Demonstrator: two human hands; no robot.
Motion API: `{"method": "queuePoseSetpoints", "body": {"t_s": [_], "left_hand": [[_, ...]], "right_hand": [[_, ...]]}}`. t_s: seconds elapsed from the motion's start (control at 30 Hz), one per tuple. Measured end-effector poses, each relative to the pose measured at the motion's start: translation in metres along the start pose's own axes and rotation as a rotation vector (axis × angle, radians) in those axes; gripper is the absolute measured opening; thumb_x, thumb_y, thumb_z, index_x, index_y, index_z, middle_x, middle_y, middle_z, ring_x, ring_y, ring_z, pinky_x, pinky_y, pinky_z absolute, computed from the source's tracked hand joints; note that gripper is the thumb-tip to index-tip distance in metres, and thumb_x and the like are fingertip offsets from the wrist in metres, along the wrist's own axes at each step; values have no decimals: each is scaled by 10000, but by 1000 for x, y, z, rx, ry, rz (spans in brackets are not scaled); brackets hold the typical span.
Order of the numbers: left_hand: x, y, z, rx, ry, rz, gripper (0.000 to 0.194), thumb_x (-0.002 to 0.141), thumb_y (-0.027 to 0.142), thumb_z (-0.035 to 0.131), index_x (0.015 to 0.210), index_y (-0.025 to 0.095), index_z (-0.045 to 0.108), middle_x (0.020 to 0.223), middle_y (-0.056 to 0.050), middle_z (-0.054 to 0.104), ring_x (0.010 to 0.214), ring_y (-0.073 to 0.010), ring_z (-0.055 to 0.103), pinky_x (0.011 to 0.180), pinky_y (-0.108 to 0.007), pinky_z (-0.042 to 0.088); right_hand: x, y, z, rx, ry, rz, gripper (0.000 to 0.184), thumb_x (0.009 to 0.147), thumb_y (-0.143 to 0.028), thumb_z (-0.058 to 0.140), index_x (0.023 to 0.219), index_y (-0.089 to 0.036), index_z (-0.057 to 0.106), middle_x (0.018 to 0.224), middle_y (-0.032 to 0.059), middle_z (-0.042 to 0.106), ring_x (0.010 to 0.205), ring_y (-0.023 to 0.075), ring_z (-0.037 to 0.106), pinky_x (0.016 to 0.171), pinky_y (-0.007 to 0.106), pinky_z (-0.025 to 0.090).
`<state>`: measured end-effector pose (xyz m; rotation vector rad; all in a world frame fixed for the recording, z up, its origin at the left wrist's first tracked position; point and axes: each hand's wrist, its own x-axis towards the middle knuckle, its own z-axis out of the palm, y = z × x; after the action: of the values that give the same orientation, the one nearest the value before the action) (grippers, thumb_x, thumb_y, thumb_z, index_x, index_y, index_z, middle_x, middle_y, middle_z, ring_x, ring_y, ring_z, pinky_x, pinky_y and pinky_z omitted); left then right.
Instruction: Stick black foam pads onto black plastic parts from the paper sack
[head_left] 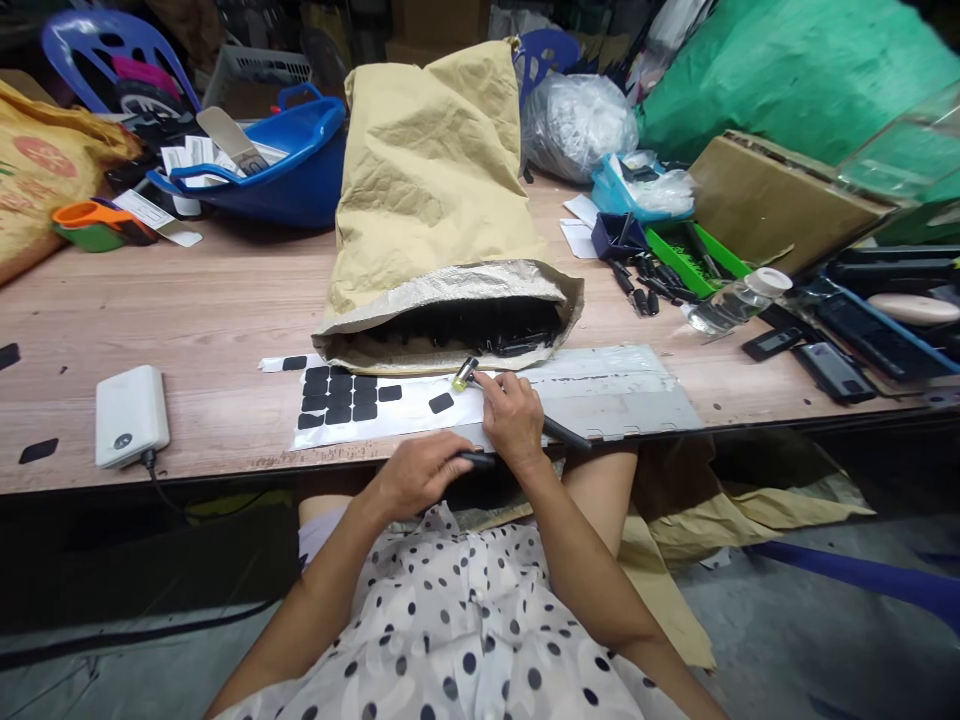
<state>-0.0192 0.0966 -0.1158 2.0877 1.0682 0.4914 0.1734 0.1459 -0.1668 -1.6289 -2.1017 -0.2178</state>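
My right hand [515,418] is closed around a small hammer [568,433]. Its metal head with a yellow tip points toward the sack, and its black handle sticks out to the right. Lower and to the left, my left hand [429,470] pinches a short black piece [477,459] at the table's front edge; its exact kind I cannot make out. Beneath the hammer head lies a white sheet [405,422] with rows of black rounded-square stickers [340,397]. One loose-looking sticker [441,403] sits left of the hammer. Behind it, a tan sack [435,180] gapes toward me, with black parts inside.
A white power bank [133,415] with a cable lies left. Farther back stands a blue basin [300,165] with white packets. To the right are a green tray [686,260], black pieces [646,300], a clear bottle [739,303] and a grey board [637,400].
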Motion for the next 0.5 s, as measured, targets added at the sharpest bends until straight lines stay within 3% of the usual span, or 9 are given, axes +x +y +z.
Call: {"method": "queuePoseSetpoints", "body": {"t_s": [0.1,0.23,0.33,0.5], "left_hand": [[-5,12,21,63,-215,-78,254,969,332,487,1075,248,703,1016,-44,745,934,-216,684,836,-312,510],[1,2,49,247,-341,-378,264,959,266,493,1124,213,692,1088,-119,745,1031,-303,708,868,-388,532],[6,-13,64,274,-354,-511,326,946,218,508,1242,218,644,1260,-144,697,1161,-321,675,906,-397,545],[6,-28,74,264,-275,-549,397,927,158,503,1296,244,623,1326,-139,669,1263,-306,621,998,-409,516]], "right_hand": [[0,1,1,4,0,-17,452,926,-130,502,1318,-292,658,975,79,589,875,222,447,733,317,331],[0,-2,0,7,31,19,433,927,-108,487,1270,-276,691,960,78,593,868,219,447,732,316,326],[1,-5,0,8,53,27,427,923,-97,488,1245,-273,707,948,74,597,861,217,445,730,316,324],[2,-6,0,14,47,41,426,914,-93,496,1234,-275,710,953,75,596,863,216,448,734,316,324]]}}
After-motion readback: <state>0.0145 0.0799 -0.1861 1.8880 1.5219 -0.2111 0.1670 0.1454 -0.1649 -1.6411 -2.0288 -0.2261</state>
